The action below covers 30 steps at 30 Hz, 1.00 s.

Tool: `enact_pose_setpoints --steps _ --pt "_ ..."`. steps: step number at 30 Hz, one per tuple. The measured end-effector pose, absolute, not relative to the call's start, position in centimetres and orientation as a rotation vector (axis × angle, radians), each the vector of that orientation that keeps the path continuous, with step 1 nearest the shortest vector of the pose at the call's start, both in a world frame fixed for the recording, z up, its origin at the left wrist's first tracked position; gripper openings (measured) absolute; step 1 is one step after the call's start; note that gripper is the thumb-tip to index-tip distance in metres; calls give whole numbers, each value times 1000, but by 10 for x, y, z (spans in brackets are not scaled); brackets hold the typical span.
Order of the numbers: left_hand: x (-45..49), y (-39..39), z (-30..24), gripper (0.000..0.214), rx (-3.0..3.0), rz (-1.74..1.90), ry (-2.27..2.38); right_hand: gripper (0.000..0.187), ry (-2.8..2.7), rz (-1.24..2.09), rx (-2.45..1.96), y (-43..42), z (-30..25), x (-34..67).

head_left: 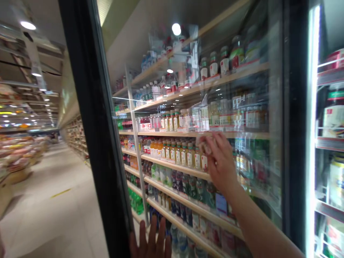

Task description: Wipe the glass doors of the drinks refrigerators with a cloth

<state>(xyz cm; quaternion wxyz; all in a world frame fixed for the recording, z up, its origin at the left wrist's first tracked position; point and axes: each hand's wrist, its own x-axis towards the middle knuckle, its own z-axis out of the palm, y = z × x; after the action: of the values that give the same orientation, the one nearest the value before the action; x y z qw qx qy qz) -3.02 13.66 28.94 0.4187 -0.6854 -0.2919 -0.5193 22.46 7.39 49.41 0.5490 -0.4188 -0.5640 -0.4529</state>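
Note:
A glass cooler door (pixel 172 21) with a black frame (pixel 88 125) fills the middle of the head view. My right hand (pixel 222 168) reaches up from the lower right, its fingers closed round a crumpled pale cloth (pixel 203 144) held against the glass. At the bottom edge, my left hand (pixel 151 240) is open. Its fingers are stretched out at the glass beside the black frame, and its palm is cut off by the picture edge. Blur hides the cloth's exact outline.
Shelves (pixel 172 164) of bottled drinks show in the glass, mixed with reflections. To the right stands a lit cooler interior with a light strip (pixel 313 129) and more bottles (pixel 334 114). A store aisle floor (pixel 64 215) runs back at left, past heaped goods (pixel 21 150).

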Motion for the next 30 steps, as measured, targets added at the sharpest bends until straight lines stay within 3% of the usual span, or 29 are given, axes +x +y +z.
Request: enact_pose_setpoints --steps 5,12,16,18,23,27,30 --pt "-24 114 352 68 -1802 -1422 -722 66 -1178 -1162 -1013 83 504 240" --pt "6 109 560 60 -1690 -1379 -408 65 -1176 -1163 -973 80 494 237" --pt "27 110 632 67 -1787 -1333 -377 63 -1175 -1153 -975 73 495 238" --pt "34 106 646 59 -1813 -1294 -365 62 -1165 -1159 -968 70 497 238" --pt "39 97 649 62 -1873 -1294 -366 65 -1169 -1167 -943 67 497 238" --pt "39 96 648 79 -1929 -1365 -497 68 -1185 -1179 -951 66 496 235" --pt "39 100 648 70 -1917 -1369 -498 68 -1254 -1245 -1014 63 505 248"
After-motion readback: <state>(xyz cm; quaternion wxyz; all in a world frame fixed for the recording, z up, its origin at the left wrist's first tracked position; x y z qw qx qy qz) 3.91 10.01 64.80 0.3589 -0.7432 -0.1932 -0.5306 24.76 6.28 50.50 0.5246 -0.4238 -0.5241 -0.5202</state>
